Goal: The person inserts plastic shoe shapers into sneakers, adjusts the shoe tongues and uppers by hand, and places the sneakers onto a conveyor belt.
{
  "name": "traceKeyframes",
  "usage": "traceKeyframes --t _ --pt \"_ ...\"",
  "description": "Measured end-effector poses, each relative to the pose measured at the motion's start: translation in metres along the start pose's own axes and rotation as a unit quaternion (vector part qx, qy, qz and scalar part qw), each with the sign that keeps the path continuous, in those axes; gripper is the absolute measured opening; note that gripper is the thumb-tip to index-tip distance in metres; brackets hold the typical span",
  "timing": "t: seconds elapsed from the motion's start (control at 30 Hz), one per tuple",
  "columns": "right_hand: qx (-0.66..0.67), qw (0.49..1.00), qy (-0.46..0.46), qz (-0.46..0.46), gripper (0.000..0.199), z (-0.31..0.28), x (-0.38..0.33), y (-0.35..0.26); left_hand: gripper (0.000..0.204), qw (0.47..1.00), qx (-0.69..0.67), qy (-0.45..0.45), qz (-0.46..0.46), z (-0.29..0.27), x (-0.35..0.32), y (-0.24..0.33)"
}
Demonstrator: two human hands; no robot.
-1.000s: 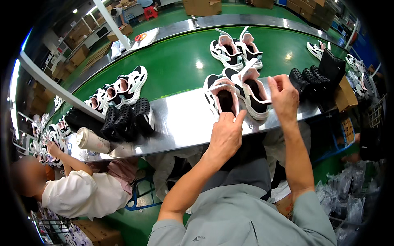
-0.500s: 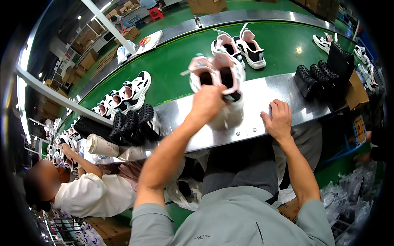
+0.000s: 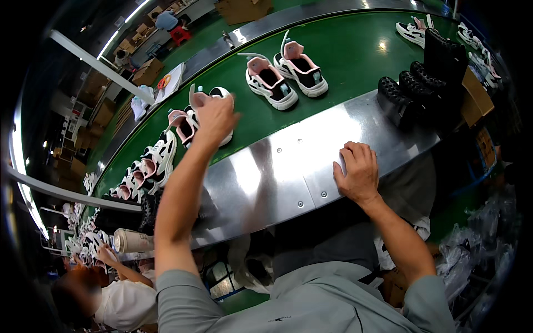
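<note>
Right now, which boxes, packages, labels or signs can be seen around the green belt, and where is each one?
Brown cardboard box: beyond the belt, top middle, rectangular.
Brown cartons: far left beyond the belt, stacked, small.
Flat white sheet with a red and yellow mark: on the belt's far rail, upper left.
Brown open box: right end of the steel ledge, behind the black soles.
Clear plastic bags: lower right, crumpled heap.

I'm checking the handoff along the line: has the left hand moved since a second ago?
Yes. The left hand has swung left and forward, from the steel ledge out over the green belt, carrying a pair of sneakers.
</note>
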State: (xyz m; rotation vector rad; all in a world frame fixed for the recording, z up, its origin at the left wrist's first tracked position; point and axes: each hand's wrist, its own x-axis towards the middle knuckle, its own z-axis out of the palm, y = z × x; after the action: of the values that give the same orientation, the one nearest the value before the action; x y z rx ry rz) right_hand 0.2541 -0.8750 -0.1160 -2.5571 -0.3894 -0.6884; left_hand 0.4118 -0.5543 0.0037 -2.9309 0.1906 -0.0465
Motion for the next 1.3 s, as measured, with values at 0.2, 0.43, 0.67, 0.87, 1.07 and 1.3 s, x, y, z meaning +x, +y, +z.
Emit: traceKeyframes --t 0.2,0.43,0.67,0.87,1.07,1.3 --pt "0.022 1.000 -0.005 0.001 0.032 0.000 0.002 -0.003 0.066 0.976 -0.204 0.020 0.073 0.027 0.092 0.103" --pt "0.013 1.000 -0.010 0.019 0.030 -0.002 0.000 0.001 0.046 0.957 -0.272 -0.072 0.077 0.017 0.129 0.163" --pt "0.018 1.000 0.002 0.019 0.027 0.004 0.003 -0.002 0.051 0.958 -0.269 0.037 0.093 0.018 0.097 0.126" --pt "0.209 0.974 0.080 0.026 0.028 -0.006 -0.006 0.019 0.039 0.965 -0.247 0.021 0.085 -0.027 -0.050 0.136" --pt "0.031 0.959 0.235 0.157 0.029 -0.132 0.061 0.143 0.033 0.962 -0.264 -0.034 0.062 -0.027 -0.178 0.107" --pt "-0.255 0.950 -0.008 0.180 0.053 -0.158 0.123 0.260 0.058 0.964 -0.191 0.178 0.039 -0.061 -0.180 0.099"
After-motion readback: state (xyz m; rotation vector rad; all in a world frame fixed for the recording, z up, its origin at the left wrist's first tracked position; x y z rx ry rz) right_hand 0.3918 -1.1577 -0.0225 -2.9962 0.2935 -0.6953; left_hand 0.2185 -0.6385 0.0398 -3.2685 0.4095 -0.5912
